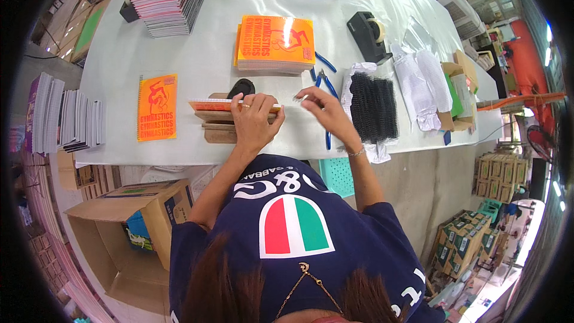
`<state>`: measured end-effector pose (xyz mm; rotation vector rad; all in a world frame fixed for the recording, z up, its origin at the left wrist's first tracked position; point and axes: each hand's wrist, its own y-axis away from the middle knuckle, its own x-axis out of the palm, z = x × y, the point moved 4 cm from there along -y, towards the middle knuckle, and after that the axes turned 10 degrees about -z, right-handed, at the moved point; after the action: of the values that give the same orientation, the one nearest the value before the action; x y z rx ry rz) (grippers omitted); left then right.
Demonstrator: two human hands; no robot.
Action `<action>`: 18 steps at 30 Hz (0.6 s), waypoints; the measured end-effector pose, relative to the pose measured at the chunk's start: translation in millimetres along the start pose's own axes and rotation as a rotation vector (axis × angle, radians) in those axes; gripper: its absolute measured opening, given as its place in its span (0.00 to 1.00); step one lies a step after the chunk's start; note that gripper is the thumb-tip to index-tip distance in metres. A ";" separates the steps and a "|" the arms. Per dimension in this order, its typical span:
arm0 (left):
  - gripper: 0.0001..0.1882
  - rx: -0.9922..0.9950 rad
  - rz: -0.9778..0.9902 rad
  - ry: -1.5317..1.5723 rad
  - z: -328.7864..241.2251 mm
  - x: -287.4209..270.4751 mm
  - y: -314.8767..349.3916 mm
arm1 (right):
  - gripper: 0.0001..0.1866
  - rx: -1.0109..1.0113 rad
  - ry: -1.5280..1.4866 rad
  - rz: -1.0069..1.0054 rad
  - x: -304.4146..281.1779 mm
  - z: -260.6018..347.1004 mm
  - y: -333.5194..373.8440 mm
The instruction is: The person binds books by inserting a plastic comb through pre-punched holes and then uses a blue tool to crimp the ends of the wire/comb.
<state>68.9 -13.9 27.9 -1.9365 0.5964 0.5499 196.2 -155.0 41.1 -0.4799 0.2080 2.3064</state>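
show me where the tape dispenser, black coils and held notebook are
Tape dispenser [363, 36]: head view, on its black body.
Black coils [375, 107]: head view, middle of the bundle.
Held notebook [213, 106]: head view, on its orange cover.

Pale glossy tabletop [216, 0] — grey floor [412, 188] at right, stacked cartons [459, 244] beyond — bright light strips [547, 57] along far right edge.

Both forearms [220, 183] are angled inward. The left hand [257, 124] is clamped in a grip, its fingers [246, 106] bent forward. The right hand [327, 112] is held apart from the left, slightly blurred, with its index finger [312, 92] extended toward the left and thumb kept near.
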 end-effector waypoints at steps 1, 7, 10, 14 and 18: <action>0.10 0.006 0.011 0.008 0.4 -0.4 0.6 | 0.11 0.064 0.038 0.033 7.9 7.8 1.4; 0.10 0.035 0.007 0.014 1.7 -3.6 7.6 | 0.09 -0.139 0.054 -0.003 25.1 12.1 -3.3; 0.11 0.029 0.030 0.018 2.0 -3.9 7.7 | 0.08 -0.275 0.151 0.009 23.2 18.3 -8.3; 0.12 0.025 0.060 0.046 2.9 -4.2 7.2 | 0.07 -0.304 0.214 0.070 20.8 24.8 -10.3; 0.12 0.063 0.079 0.005 3.4 -4.4 5.8 | 0.07 -0.186 0.147 0.123 20.6 29.6 -10.0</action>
<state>61.5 -12.3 25.2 -1.8616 0.6873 0.5695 181.8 -125.9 59.9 -0.7502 0.0964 2.4239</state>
